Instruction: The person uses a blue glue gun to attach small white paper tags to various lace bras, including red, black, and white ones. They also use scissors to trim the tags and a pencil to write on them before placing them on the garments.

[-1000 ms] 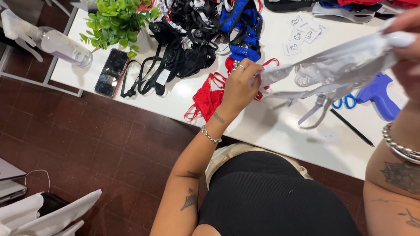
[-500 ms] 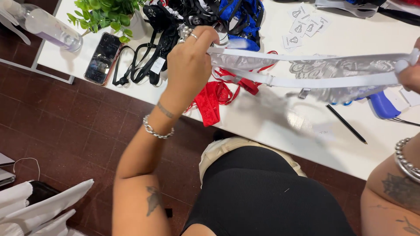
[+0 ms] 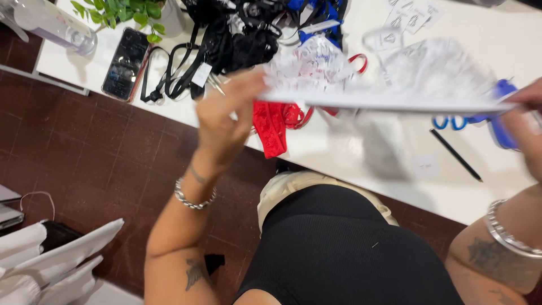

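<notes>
A white lace garment (image 3: 395,85) is stretched taut in the air above the white table (image 3: 508,34). My left hand (image 3: 226,121) pinches its left end, fingers closed on the band. At the frame's right edge my right hand (image 3: 525,130) grips the other end. Under the stretched piece a red lace garment (image 3: 271,127) lies at the table's near edge. A heap of black lace garments (image 3: 237,39) and blue ones (image 3: 322,17) lies behind it.
A black phone (image 3: 121,63) lies at the table's left, beside a green potted plant (image 3: 127,11) and a clear bottle (image 3: 51,25). Blue-handled scissors (image 3: 451,121), a black pen (image 3: 456,155) and small paper tags (image 3: 406,20) lie at the right. White bags (image 3: 51,260) sit on the brown tiled floor.
Both hands have pulled apart and lifted, stretching the white lace garment flat and taut. My left hand rose from the red garment up and leftward.
</notes>
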